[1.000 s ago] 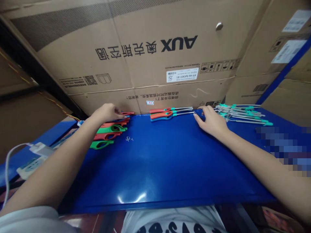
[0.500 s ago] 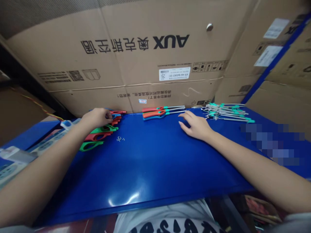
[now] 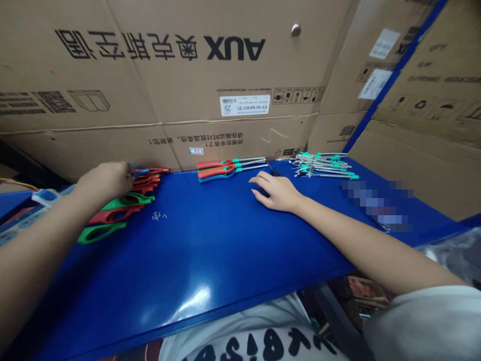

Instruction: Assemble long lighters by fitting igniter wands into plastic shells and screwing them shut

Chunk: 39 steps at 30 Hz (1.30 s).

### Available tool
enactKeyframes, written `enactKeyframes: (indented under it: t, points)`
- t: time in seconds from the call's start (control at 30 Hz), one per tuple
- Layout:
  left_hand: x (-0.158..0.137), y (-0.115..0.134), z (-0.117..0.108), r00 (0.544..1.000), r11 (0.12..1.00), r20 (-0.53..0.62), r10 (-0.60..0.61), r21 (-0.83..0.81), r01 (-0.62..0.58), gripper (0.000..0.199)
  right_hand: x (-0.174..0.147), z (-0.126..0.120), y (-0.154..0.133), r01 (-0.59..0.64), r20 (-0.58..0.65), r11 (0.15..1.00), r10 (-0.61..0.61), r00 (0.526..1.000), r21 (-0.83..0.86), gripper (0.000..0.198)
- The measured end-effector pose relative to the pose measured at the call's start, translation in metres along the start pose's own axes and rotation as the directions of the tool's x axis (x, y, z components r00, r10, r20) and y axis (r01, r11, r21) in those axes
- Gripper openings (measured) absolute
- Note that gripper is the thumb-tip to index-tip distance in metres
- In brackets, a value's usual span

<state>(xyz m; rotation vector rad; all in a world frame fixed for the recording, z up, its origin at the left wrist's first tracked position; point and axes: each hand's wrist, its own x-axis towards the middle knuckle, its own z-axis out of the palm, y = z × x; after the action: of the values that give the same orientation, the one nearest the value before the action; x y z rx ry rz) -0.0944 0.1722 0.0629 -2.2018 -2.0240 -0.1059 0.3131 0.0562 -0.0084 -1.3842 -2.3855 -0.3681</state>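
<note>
At the left end of the table, my left hand (image 3: 108, 180) is closed with its fingertips at a blue lighter handle (image 3: 142, 173). Its fingers are partly turned away from view. Around it lie several loose lighter handles, among them orange ones (image 3: 147, 183), a red one (image 3: 116, 214) and a green one (image 3: 101, 232). My right hand (image 3: 276, 191) rests over the table, fingers apart and slightly bent, nothing in them. Beyond its fingers, a thin tool with a black handle (image 3: 273, 171) is partly hidden. Assembled long-nosed lighters (image 3: 216, 172) lie together by the cardboard.
A pile of metal lighter rods with teal parts (image 3: 323, 165) lies at the back right. A blurred-out object (image 3: 376, 205) is on the right. Upright cardboard (image 3: 169, 100) walls the back of the blue table (image 3: 225, 240). A power strip (image 3: 22, 220) runs along the left.
The view has turned right, so everything appears farther left. My left hand now has the blue handle showing at its fingertips. My right hand stays open near the lighter tips.
</note>
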Motion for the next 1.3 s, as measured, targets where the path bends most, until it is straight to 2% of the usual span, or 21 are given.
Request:
enactKeyframes:
  t: [0.1,0.2,0.3,0.4,0.5,0.6,0.7,0.77,0.83,0.9,1.0,1.07,1.17,1.3]
  points:
    - [-0.009,0.012,-0.014,1.0,0.997,-0.012,-0.024,0.067,0.025,0.04,0.001,-0.001,0.0,0.007,-0.009,1.0,-0.007,1.0,0.007,0.037]
    - [-0.024,0.036,-0.031,0.997,0.997,-0.074,-0.004,0.083,0.01,0.039,0.0,-0.001,-0.002,0.017,-0.03,0.999,-0.016,0.999,0.039,0.035]
    - [-0.05,0.072,-0.041,0.967,0.983,-0.176,0.183,0.035,-0.18,0.032,-0.001,-0.001,-0.008,0.006,-0.105,0.989,0.009,0.994,0.147,0.037]
    - [-0.083,0.115,-0.035,0.894,0.9,-0.17,0.414,-0.072,-0.43,0.026,-0.003,-0.002,-0.016,0.047,-0.204,0.961,0.01,0.979,0.273,0.052]
    - [-0.114,0.152,-0.014,0.818,0.807,-0.107,0.565,-0.133,-0.575,0.02,-0.004,-0.003,-0.023,0.204,-0.26,0.935,-0.127,0.957,0.292,0.059]
    - [-0.132,0.174,0.007,0.706,0.673,-0.116,0.699,-0.227,-0.704,0.017,-0.004,-0.003,-0.027,0.339,-0.175,0.911,-0.304,0.937,0.233,0.044]
    - [-0.138,0.177,0.018,0.666,0.614,-0.147,0.731,-0.284,-0.736,0.022,-0.003,-0.001,-0.026,0.359,-0.043,0.905,-0.359,0.932,0.227,0.028]
    - [-0.137,0.17,0.02,0.667,0.592,-0.187,0.721,-0.333,-0.734,0.029,-0.003,0.0,-0.024,0.32,-0.01,0.911,-0.329,0.944,0.261,0.027]
    - [-0.135,0.158,0.022,0.687,0.59,-0.226,0.69,-0.373,-0.716,0.036,-0.003,0.0,-0.021,0.287,-0.007,0.913,-0.298,0.955,0.291,0.026]
    - [-0.132,0.144,0.026,0.73,0.62,-0.237,0.641,-0.402,-0.674,0.05,-0.003,0.0,-0.018,0.274,-0.007,0.909,-0.286,0.958,0.314,0.02]
    - [-0.126,0.126,0.04,0.823,0.674,-0.2,0.531,-0.49,-0.554,0.069,-0.002,0.001,-0.014,0.259,-0.019,0.905,-0.269,0.963,0.338,0.012]
    - [-0.119,0.118,0.051,0.858,0.654,-0.198,0.474,-0.573,-0.494,0.068,-0.001,0.001,-0.013,0.262,-0.045,0.906,-0.262,0.964,0.332,0.02]
    - [-0.112,0.117,0.062,0.875,0.552,-0.213,0.434,-0.705,-0.446,0.063,0.001,0.003,-0.012,0.231,-0.109,0.917,-0.206,0.973,0.326,0.026]
    - [-0.11,0.121,0.064,0.866,0.523,-0.264,0.424,-0.71,-0.472,0.046,0.005,0.001,-0.011,0.064,-0.243,0.916,0.038,0.969,0.397,0.029]
